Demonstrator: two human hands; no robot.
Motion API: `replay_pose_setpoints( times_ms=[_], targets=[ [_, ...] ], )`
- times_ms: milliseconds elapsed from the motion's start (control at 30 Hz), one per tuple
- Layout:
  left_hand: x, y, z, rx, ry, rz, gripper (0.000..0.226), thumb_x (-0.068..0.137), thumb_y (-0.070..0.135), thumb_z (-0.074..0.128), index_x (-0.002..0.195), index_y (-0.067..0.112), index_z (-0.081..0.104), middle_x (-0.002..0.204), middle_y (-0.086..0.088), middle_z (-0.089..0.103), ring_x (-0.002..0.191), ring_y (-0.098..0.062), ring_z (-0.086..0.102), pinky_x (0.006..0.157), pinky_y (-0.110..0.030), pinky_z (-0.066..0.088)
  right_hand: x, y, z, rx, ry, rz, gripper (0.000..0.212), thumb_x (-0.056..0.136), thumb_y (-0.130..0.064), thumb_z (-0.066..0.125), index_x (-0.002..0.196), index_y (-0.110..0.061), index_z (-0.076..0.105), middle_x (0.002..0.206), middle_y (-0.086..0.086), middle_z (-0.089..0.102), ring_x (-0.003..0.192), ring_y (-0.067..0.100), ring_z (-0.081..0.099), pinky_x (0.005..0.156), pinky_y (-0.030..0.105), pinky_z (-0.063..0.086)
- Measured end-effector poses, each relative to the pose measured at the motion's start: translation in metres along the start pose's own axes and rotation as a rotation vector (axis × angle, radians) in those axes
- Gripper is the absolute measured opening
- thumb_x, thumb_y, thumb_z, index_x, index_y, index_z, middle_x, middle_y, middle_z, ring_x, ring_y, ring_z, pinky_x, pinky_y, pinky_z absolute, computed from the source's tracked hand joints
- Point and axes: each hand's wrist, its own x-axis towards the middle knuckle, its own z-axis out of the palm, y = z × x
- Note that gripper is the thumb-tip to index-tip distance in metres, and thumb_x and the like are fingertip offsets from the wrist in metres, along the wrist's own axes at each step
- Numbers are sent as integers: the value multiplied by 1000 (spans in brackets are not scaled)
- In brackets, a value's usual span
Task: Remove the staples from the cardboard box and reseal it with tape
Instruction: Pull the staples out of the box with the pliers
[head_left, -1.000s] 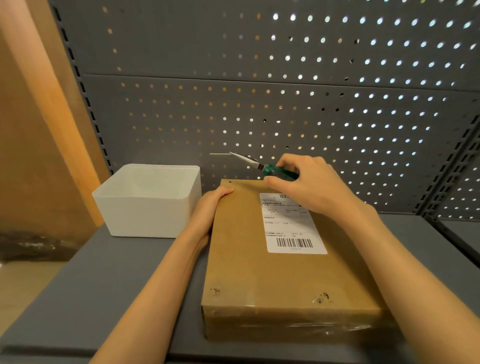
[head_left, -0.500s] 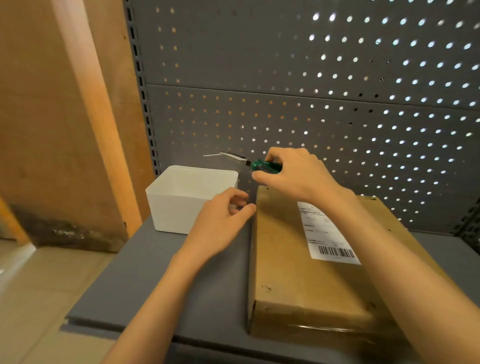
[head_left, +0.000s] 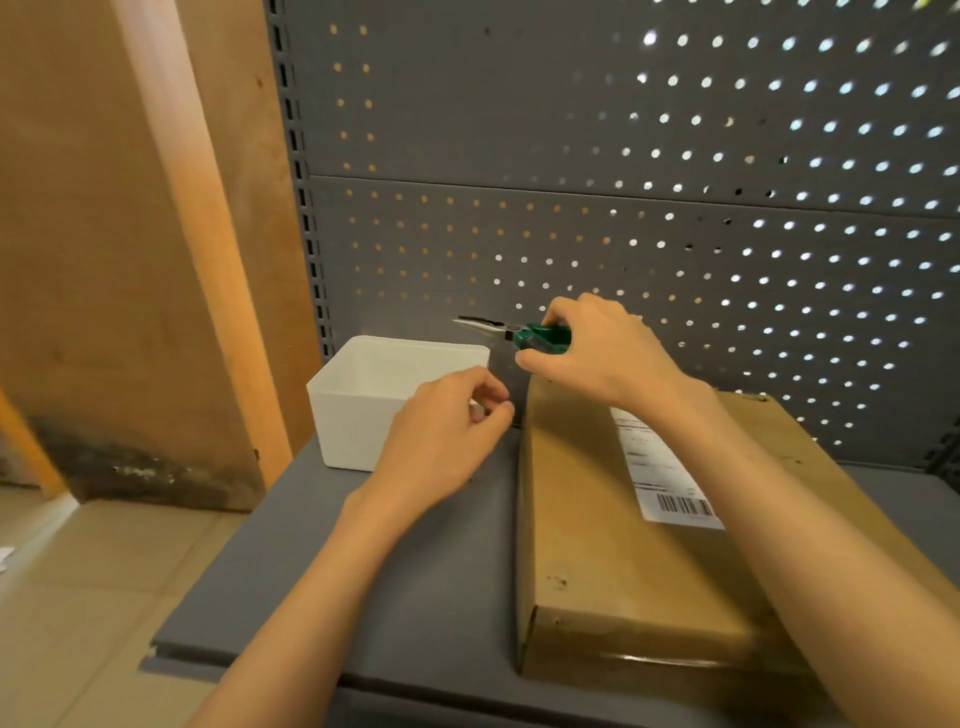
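A flat brown cardboard box (head_left: 587, 525) with a white barcode label (head_left: 665, 473) lies on the grey shelf (head_left: 395, 587). My right hand (head_left: 597, 348) grips green-handled needle-nose pliers (head_left: 519, 332) above the box's far left corner, the jaws pointing left over the white bin (head_left: 363, 400). My left hand (head_left: 447, 431) hovers just left of the box, in front of the bin, with thumb and fingertips pinched together. Whether a staple sits between them is too small to tell.
The open white plastic bin stands at the shelf's back left. A grey pegboard wall (head_left: 623, 156) rises behind. Wooden boards (head_left: 130, 260) lean on the left, with tiled floor (head_left: 78, 597) below the shelf's left edge.
My left hand has lifted off the box's far left corner and pinched shut beside the bin. The view has swung left, so the box now sits further right.
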Motion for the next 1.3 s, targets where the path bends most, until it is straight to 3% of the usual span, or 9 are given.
replay_pose_setpoints(
  times_ms=[133,233,367,500,633,800,967,1100,1300],
  targets=[
    [18,27,20,116,-24,102,12,86,33,55,95,28,61,88,12,63,88,-14,59,75,-31,45,-25,38,-19,-30,21,104,35,78,-50,58,95,-19,55,91,-1,48,82,21,49,65,30,33],
    [33,51,39,210,-80,173,18,86,34,52,101,27,60,101,7,64,95,-17,57,74,-31,43,-50,72,-35,-69,43,198,35,79,-50,58,95,-19,55,90,-2,47,83,21,50,66,31,34],
    [51,80,61,396,-186,254,26,88,35,49,107,22,60,108,3,62,87,-15,50,70,-28,34,-83,113,-53,-136,50,296,41,81,-52,56,101,-17,55,95,1,50,87,23,53,67,31,37],
    [74,104,80,506,-284,302,36,89,37,50,118,17,56,120,-4,57,109,-25,52,77,-33,37,-109,140,-62,-202,50,376,44,83,-49,56,110,-15,54,101,5,51,93,29,53,71,33,39],
    [88,112,105,528,-367,270,46,90,41,48,125,11,52,126,-7,54,115,-27,49,82,-36,40,-130,159,-68,-257,39,428,44,82,-50,55,111,-16,54,106,6,52,96,30,53,73,33,37],
    [95,98,133,493,-396,176,49,92,51,42,117,10,54,116,-7,60,105,-27,54,77,-36,41,-148,177,-74,-390,45,444,49,83,-52,54,116,-16,53,110,8,52,99,32,53,82,37,40],
    [97,82,145,411,-451,111,51,91,61,31,110,21,56,106,-1,63,96,-22,57,83,-37,43,-154,187,-71,-407,14,469,52,82,-54,53,120,-18,51,115,8,50,104,32,51,87,38,37],
    [97,76,147,385,-408,134,49,90,63,29,100,24,56,89,6,59,84,-16,53,86,-38,39,-150,189,-65,-393,13,472,53,81,-55,53,121,-20,51,117,8,50,106,32,48,89,39,36],
    [97,75,148,377,-381,167,41,91,61,30,89,26,50,84,6,56,81,-18,52,87,-40,39,-138,187,-58,-407,7,440,52,82,-55,53,120,-20,51,117,8,50,107,32,47,89,38,36]
  ],
)
